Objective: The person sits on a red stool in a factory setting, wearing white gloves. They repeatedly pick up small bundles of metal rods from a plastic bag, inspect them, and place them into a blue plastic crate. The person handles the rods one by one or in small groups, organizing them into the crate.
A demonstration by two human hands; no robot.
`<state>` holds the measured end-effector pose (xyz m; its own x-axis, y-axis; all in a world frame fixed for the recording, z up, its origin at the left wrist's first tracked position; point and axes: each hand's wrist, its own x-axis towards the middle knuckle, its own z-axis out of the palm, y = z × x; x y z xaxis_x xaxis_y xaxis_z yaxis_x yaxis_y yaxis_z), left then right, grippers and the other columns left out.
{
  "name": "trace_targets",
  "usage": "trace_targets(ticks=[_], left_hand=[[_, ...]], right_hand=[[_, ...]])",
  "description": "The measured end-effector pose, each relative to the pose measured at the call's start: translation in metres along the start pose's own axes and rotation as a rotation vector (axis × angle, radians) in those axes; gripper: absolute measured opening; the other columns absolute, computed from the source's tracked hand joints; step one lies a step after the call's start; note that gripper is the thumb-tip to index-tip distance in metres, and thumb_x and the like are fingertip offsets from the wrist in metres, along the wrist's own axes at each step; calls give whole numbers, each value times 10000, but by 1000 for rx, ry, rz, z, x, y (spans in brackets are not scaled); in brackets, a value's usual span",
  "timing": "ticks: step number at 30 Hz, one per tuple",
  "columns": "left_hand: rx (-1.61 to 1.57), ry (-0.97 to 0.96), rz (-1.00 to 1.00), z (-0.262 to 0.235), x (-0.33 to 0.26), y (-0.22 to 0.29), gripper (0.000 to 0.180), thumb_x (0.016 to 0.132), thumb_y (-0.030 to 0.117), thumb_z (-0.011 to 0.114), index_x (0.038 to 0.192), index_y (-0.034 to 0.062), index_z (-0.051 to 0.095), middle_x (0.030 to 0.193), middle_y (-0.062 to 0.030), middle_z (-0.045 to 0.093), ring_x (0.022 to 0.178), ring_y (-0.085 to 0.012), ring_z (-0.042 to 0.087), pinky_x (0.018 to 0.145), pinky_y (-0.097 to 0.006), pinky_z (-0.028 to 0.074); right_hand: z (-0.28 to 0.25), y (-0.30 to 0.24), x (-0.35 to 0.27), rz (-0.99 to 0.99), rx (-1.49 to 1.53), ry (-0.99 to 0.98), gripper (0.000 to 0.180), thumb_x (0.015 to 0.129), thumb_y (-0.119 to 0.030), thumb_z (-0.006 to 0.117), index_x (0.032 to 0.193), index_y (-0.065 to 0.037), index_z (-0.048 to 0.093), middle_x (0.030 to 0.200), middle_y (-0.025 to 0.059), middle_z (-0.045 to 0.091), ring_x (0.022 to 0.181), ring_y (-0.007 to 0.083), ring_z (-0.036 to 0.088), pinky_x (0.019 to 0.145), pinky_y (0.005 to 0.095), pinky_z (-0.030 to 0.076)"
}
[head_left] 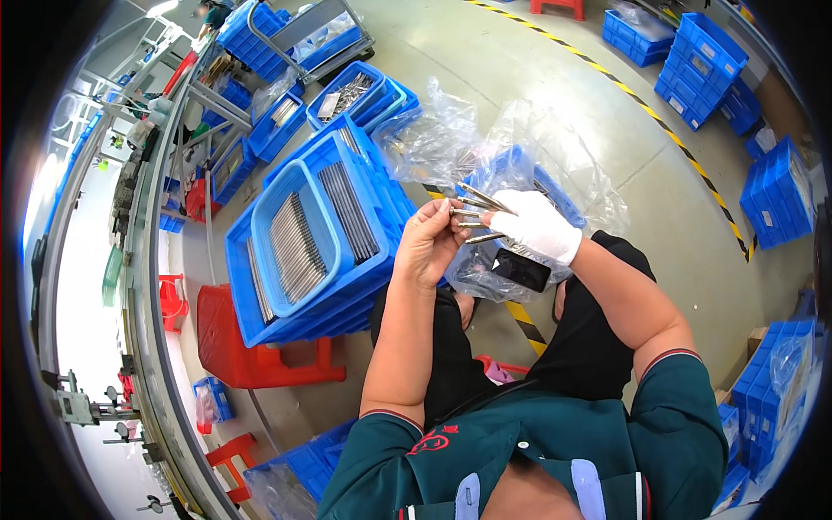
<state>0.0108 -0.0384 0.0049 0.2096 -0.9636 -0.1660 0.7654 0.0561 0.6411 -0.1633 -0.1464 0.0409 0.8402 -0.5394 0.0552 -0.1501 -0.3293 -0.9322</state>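
Several slim, shiny metal rods [476,198] fan out from my right hand [539,227], which wears a white glove and is closed around them. My bare left hand [431,241] has its thumb and fingers pinched at the tips of those rods. To the left, a light blue basket [328,276] holds a row of similar rods [299,243]. It rests on a stack of blue crates [368,290], with darker rods [348,208] lying beside the basket. Below my hands, a blue crate [568,204] lined with clear plastic sits on the floor, partly hidden by the glove.
A black object [522,269] lies on the plastic near my feet. Red stools [260,338] stand by the workbench [143,286] on the left. Crates of metal parts [351,91] stand ahead, near a trolley [325,39]. Blue crates [704,65] are stacked along the right.
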Motion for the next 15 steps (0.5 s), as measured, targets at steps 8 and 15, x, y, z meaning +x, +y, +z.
trace_targets(ticks=[8,15], left_hand=[[-160,18,-31,20,-7,-12,111,881,188,625,941,95,626,799,-53,635,700,-147,550,694,-311,462],[271,6,139,-1,-3,3,163,878,147,629,940,-4,629,866,-70,648,724,-136,567,696,-287,460]], right_hand=[[6,1,-3,-29,76,51,242,859,-236,584,842,5,585,699,139,551,643,212,511,624,344,419],[4,0,1,55,72,-13,268,852,-255,592,837,13,587,691,120,544,646,186,495,618,324,410]])
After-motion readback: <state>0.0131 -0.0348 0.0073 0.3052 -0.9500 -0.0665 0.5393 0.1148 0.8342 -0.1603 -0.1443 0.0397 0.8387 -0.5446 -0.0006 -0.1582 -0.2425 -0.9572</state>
